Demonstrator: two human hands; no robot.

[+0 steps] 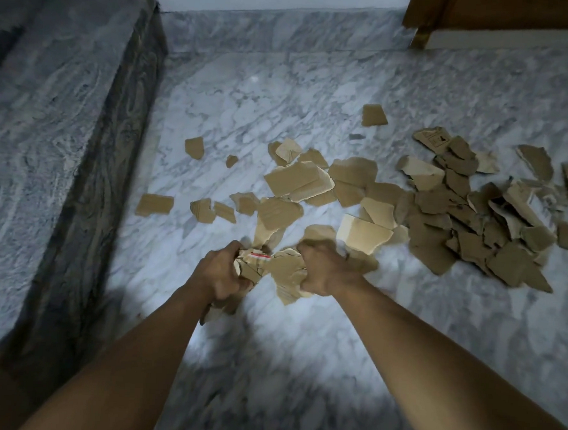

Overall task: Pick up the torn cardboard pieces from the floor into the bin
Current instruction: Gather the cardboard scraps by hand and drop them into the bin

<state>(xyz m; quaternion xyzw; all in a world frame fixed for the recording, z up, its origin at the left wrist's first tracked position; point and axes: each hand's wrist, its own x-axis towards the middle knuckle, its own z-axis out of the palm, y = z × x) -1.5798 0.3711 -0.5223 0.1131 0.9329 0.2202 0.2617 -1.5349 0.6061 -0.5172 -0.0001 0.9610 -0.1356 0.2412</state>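
**Both hands grip a bundle of torn cardboard**

The left hand (221, 272) and the right hand (322, 270) face each other with a bundle of torn cardboard (284, 273) squeezed between them. The fingers of both hands are curled round its edges, though motion blur hides exactly how each finger lies. A scrap with a red and white strip (260, 256) sits at the top of the bundle, just beside the left fingertips. Loose ends of cardboard hang below the left palm.

The other pieces lie on the marble floor (300, 365). Just beyond the fingertips of both hands is a loose spread of larger brown pieces (298, 180). Far to the right of the right fingers is a dense heap (474, 226) of overlapping scraps. To the left of the left fingers and further away lie a few separate bits, among them a rectangular piece (155, 204) and a small square one (194, 147). A lone piece (374, 115) lies well beyond the fingers.

A raised marble step (49, 117) runs along the left side. A wooden door frame (417, 20) stands at the far right.
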